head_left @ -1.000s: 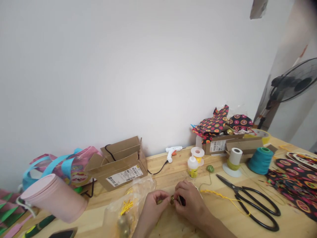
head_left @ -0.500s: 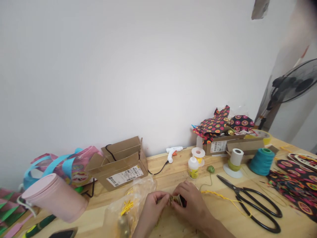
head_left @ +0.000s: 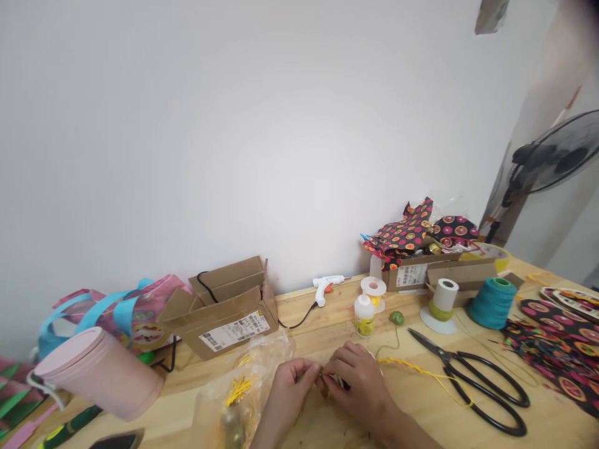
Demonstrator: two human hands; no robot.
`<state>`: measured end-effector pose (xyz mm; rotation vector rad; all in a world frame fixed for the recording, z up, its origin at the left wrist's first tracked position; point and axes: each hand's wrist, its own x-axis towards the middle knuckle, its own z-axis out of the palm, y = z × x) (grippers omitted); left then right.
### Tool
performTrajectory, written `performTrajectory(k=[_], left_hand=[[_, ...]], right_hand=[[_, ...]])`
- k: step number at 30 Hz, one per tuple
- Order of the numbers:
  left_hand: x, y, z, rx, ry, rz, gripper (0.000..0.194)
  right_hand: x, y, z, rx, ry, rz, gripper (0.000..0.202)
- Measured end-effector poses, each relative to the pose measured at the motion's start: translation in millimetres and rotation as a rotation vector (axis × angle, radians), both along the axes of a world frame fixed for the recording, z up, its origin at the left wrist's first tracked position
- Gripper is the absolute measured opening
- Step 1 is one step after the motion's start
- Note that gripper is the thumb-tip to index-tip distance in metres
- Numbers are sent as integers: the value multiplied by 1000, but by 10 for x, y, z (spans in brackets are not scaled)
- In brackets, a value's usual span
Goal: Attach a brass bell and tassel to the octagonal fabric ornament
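Note:
My left hand (head_left: 291, 390) and my right hand (head_left: 359, 383) meet low in the middle, just over the table. Thumb and fingers of each are pinched together on a thin olive-green cord (head_left: 322, 373), mostly covered by the fingertips. A dark piece lies partly hidden beneath my right fingers; its kind I cannot make out. From a small green ball of thread (head_left: 396, 318), a strand runs toward my right hand. A yellow braided cord (head_left: 407, 365) stretches from beside that hand to the large black-handled scissors (head_left: 461, 368), which lie slightly apart.
Left of my hands lies a clear plastic bag (head_left: 210, 399) with yellow cord and gold beads. Behind are a cardboard box (head_left: 224, 318), a white glue gun (head_left: 324, 287), a small bottle (head_left: 364, 315), and spools, including a teal thread cone (head_left: 492, 304). A pink cylinder (head_left: 103, 374) stands left.
My right fingers have closed in toward my left fingertips, and the small piece between them is more hidden. The surroundings shift slightly left with the camera.

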<state>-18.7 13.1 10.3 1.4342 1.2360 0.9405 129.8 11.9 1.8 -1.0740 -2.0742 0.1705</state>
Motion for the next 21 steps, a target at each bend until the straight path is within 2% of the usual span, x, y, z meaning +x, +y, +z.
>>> performTrajectory(k=[9, 12, 15, 18, 21], left_hand=[[-24, 4, -51, 18, 34, 42, 27], [-41, 18, -58, 13, 61, 61, 29], [-86, 16, -30, -7, 91, 39, 29], [-187, -28, 15, -42, 130, -51, 25], [-314, -99, 63, -71, 330, -105, 20]], right_hand=[[-29, -2, -1, 36, 40, 50, 16], [47, 21, 29, -58, 133, 42, 9], [204, 50, 76, -190, 200, 0, 19], [353, 42, 134, -273, 134, 29, 29], [417, -11, 186, -305, 39, 33, 35]])
